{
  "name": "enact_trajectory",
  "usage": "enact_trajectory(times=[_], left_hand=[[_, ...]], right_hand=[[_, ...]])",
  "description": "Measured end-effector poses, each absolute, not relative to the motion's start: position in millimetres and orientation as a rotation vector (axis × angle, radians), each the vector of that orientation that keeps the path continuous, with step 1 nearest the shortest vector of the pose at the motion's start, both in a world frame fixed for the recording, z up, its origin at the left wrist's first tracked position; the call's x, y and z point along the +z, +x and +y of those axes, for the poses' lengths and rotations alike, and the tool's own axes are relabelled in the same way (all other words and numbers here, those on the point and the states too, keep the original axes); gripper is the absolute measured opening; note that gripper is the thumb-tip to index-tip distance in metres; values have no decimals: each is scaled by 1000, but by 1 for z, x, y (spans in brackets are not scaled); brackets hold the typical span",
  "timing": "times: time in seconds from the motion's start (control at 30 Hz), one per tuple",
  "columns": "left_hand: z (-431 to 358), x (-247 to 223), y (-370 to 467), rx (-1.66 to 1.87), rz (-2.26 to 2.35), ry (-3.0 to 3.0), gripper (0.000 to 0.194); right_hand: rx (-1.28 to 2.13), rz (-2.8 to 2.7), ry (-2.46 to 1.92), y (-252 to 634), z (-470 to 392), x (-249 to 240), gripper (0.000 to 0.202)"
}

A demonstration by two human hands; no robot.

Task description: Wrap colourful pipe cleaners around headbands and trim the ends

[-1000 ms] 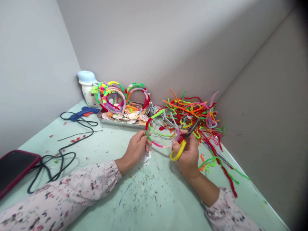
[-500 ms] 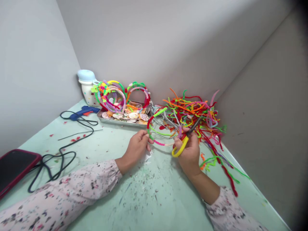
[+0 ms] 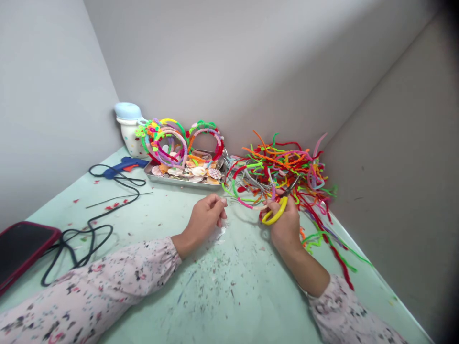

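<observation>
My right hand [image 3: 285, 224] grips yellow-handled scissors [image 3: 275, 213], their dark blades pointing up and right. The same hand holds a headband [image 3: 244, 203] wrapped in red, green, pink, white and purple pipe cleaner. The band curves out left from my fingers, in front of loose grey bands [image 3: 256, 180]. My left hand [image 3: 206, 217] rests low over the table, left of the headband and apart from it. Its fingers are curled together; anything between them is hidden.
A metal tray [image 3: 179, 182] of seashells bears finished, colourful headbands [image 3: 172, 143]. Tangled pipe cleaners [image 3: 287, 162] lie back right. A blue glue gun [image 3: 124, 166], white cup [image 3: 132, 134], dark cable [image 3: 93, 228] and red-cased phone [image 3: 27, 251] are on the left.
My left hand has let go of the headband. My right hand has shifted slightly right, carrying the scissors and the headband away from the left hand.
</observation>
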State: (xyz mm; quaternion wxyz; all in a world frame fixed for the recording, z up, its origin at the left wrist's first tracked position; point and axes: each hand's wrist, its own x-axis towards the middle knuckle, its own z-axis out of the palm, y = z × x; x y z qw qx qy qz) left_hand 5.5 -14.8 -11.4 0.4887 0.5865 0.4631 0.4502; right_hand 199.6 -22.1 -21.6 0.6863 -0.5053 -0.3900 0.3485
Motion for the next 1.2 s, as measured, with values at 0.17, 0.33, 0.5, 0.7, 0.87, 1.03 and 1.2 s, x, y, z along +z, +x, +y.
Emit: enact_trajectory(times=[0.17,0.33,0.5,0.7,0.87,1.03,1.2], left_hand=[[-18,-7,7,1035,1146,1537,31],[-21,-6,7,989,1117,1624,37],[-21,-10,9,967,1082,1628,35],[-19,-14,10,1004,1004,1567,31],[-17,-14,10,984,905,1487,27],[-15,-17,11,993,918,1489,20],[-16,-17,10,980,918,1498,16]], right_hand=[[796,-838,-1142,201,-20,-25,30],[834,-792,-1130,200,-19,-26,27],[839,-827,-1134,200,-19,-27,29],[868,-868,-1140,196,-23,-20,36],[916,-923,-1142,189,-30,-11,39],[881,-946,-1112,185,-32,-8,40],[805,-960,-1157,185,-32,-8,37]])
